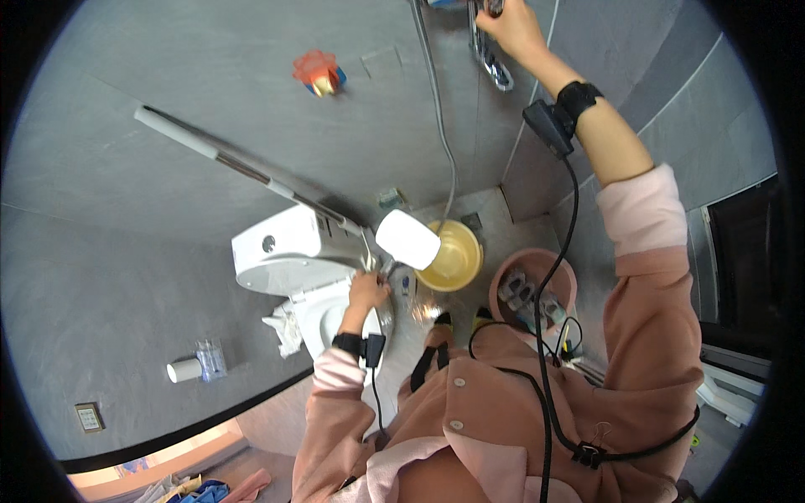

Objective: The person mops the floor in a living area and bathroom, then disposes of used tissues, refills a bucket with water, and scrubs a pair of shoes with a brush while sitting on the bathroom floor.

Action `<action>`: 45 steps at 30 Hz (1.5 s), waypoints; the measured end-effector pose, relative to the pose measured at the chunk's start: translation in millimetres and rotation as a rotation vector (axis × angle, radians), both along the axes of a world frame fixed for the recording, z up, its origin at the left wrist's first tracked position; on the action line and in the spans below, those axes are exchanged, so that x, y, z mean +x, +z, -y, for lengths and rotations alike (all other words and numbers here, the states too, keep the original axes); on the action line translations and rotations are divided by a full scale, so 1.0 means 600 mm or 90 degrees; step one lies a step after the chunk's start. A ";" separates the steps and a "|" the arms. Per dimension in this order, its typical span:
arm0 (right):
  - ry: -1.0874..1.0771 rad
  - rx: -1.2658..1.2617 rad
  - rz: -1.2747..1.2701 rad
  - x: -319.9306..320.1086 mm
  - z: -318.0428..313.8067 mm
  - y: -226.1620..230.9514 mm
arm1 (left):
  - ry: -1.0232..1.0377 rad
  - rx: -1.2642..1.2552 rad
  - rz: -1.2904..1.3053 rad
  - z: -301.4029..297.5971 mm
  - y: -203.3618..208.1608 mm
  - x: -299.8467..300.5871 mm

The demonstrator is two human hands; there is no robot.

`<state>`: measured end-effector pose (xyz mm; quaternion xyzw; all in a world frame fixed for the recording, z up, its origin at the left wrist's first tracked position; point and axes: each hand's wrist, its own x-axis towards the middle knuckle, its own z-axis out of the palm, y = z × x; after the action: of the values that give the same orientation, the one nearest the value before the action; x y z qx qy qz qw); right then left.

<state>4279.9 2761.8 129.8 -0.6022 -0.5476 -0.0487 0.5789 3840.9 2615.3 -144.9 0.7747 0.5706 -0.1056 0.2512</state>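
Observation:
My left hand (366,292) is closed beside the toilet, around a short grey handle. A white, rounded rectangular head (407,240) sits at the end of that handle; it looks like a shower head, though its far side is hidden. It overlaps the left rim of a yellow bucket (461,267). A grey hose (438,101) runs down the wall and passes behind the white head at the bucket. Up at the top edge, my right hand (510,29) grips a chrome wall fixture (493,69), which is partly cut off by the frame.
The white toilet (314,323) stands at left, its lid (289,274) raised. A long pole (243,168) leans over it. A pink tub (524,258) holding what look like shoes is near my feet. A black cable (573,226) hangs from my right wrist.

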 end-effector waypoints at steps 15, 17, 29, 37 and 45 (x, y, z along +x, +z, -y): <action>-0.042 -0.109 0.298 -0.002 0.043 0.036 | -0.069 -0.076 -0.288 -0.024 -0.105 0.024; -0.031 -0.014 0.336 -0.008 0.052 0.023 | -0.084 -0.102 -0.299 -0.027 -0.120 0.030; -0.016 -0.478 0.058 -0.215 0.479 -0.473 | -0.183 -0.037 -0.212 0.014 -0.332 0.019; -0.055 -0.693 -0.245 -0.370 0.743 -0.752 | -0.317 0.131 -0.218 0.006 -0.523 0.074; -0.058 -0.726 -0.459 -0.441 0.847 -1.020 | -0.476 0.117 -0.462 -0.035 -0.763 0.173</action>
<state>4015.4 2253.8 -482.3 -0.8147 -0.2343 0.4275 0.3141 3944.4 2636.4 -602.5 0.8578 0.3127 -0.3987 -0.0863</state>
